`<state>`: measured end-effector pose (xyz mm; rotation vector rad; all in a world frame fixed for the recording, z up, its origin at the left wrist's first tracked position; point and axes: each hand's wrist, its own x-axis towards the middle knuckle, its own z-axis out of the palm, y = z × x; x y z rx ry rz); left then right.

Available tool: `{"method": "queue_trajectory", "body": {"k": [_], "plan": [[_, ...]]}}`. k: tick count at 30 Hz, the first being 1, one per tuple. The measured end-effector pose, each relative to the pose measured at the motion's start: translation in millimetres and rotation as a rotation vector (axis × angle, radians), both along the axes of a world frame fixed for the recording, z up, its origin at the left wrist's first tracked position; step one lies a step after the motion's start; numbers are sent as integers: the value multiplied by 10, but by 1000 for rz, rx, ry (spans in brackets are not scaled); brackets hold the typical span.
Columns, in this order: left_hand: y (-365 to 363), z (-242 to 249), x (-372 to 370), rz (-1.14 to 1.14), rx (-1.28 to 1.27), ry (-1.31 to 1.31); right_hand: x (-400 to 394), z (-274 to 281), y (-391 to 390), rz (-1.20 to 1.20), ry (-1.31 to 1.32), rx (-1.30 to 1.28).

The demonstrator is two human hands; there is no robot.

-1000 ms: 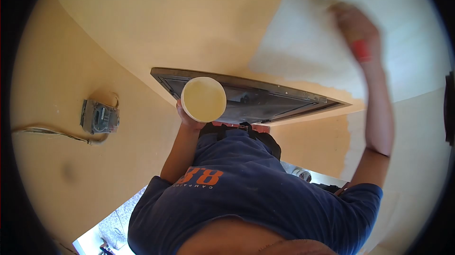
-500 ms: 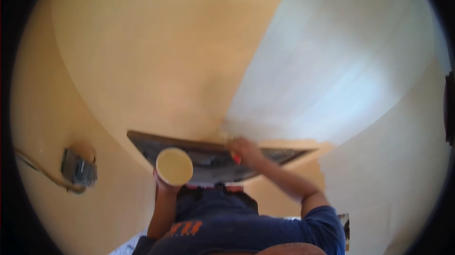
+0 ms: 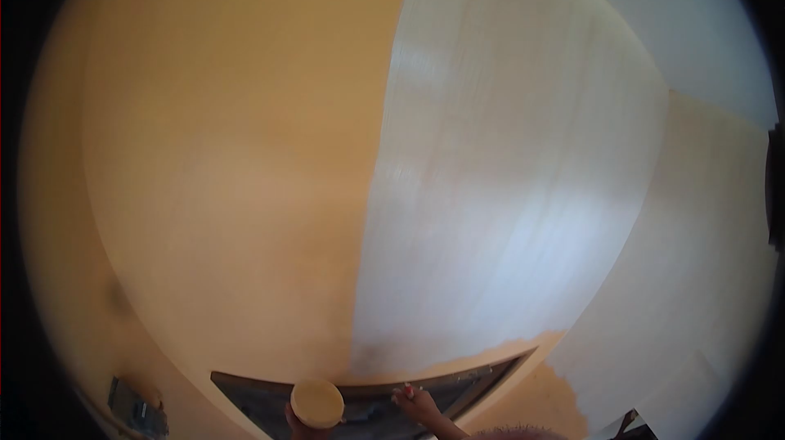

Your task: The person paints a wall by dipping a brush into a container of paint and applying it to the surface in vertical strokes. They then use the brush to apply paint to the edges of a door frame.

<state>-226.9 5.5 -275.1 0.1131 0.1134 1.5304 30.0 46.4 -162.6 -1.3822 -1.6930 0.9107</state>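
Observation:
At the bottom of the view, my left hand (image 3: 304, 427) is wrapped round a round tub of pale yellow paint (image 3: 317, 404). To its right, my right hand (image 3: 419, 406) is closed on a paintbrush (image 3: 409, 391), of which only a small red part shows clearly; the bristles are hard to make out. Both hands are in front of a dark recessed panel (image 3: 368, 407) low in the wall. Above them the wall is split by a near-vertical edge: a yellow-orange painted part (image 3: 245, 154) on the left and a whitish part (image 3: 499, 154) on the right.
A grey electrical box (image 3: 137, 409) sits on the left wall. A yellow-orange band (image 3: 491, 347) runs along the top of the recess. Another pale wall (image 3: 695, 260) stands at the right, and the ceiling (image 3: 670, 23) shows at the upper right.
The view has tilted upward, so the hands, tub and recess now sit lower. My right hand has moved away from the recess's top edge. Both hands keep their hold.

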Motion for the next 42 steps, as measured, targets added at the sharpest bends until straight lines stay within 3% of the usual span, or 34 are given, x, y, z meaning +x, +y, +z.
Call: {"method": "queue_trajectory", "body": {"k": [2, 4, 6, 7, 9, 10, 11, 12, 13, 15, 16, 18, 21, 23, 25, 28, 33, 35, 42], "plan": [[145, 47, 54, -87, -193, -200, 77, 16, 44, 118, 3, -175], [-87, 512, 230, -218, 403, 7, 86, 74, 64, 137, 29, -209], [-44, 469, 311, -248, 139, -443, 48, 94, 78, 174, 22, -222], [-70, 403, 298, -104, 200, 149, 31, 79, 103, 214, -17, -216], [-211, 573, 331, -66, 25, 226, -81, 179, 50, 228, -134, -140], [-248, 566, 344, -28, 4, 280, -119, 203, 29, 228, -69, -177], [-308, 509, 329, -46, -35, 115, -141, 216, 4, 225, -4, -210], [-334, 216, 327, -79, 140, -70, -150, 230, -38, 252, 75, -183], [-389, 213, 324, -49, 145, -59, -170, 240, -51, 274, 158, -154], [-533, 347, 264, 12, 168, -26, -230, 388, -98, 393, 84, 132], [-561, 314, 221, 3, 206, -35, -276, 465, -109, 449, 70, 85], [-684, 353, 151, 85, 116, 42, -399, 594, -122, 586, -29, 391], [-833, 288, 94, 158, 107, 97, -512, 517, -145, 801, 34, 458], [-898, 356, 83, 179, 125, 68, -634, 620, -201, 945, 52, 336], [-923, 356, 65, 174, 158, 35, -721, 651, -223, 1059, -106, 263], [-960, 324, 27, 169, 134, 13, -856, 519, -228, 1079, 74, 264], [-1029, 361, -69, 182, 79, 106, -895, 465, -217, 961, 93, 409], [-1000, 280, -61, 202, 86, 72, -1060, 725, -267, 1119, -175, 188], [-974, -113, -239, 195, 111, 61, -1447, 490, -231, 1310, -126, 139]]}}
